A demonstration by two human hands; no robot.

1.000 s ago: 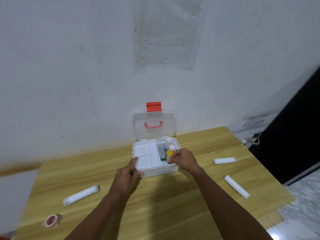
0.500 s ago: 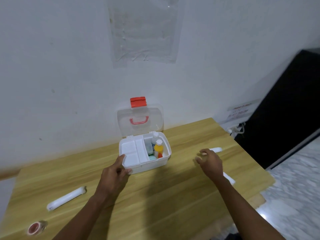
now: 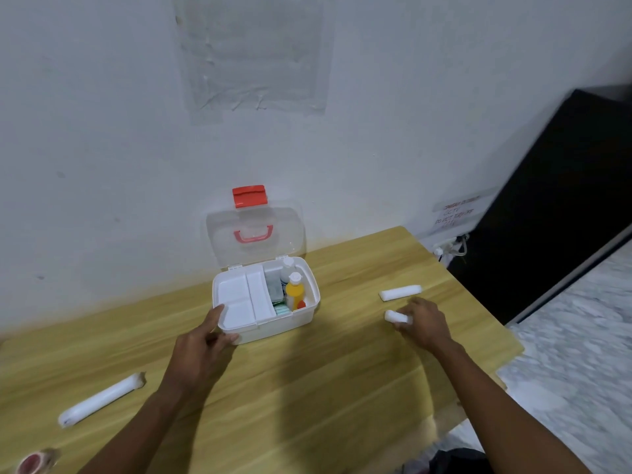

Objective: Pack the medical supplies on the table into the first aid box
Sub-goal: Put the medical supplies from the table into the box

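Observation:
The white first aid box stands open against the wall, its clear lid with a red latch upright. Inside, a white tray fills the left half; a yellow bottle, a white bottle and small packets sit on the right. My left hand grips the box's front left corner, thumb over the rim. My right hand is closed around a white gauze roll on the table, right of the box. Another white roll lies just beyond it.
A long white roll lies at the table's left front, and a tape roll sits at the front left corner. The table's right edge drops to a marble floor; a dark panel and a wall socket are at the right.
My right hand left the box, where it set the yellow bottle, swung right across the table and closed on a white gauze roll. My left hand stayed on the box corner.

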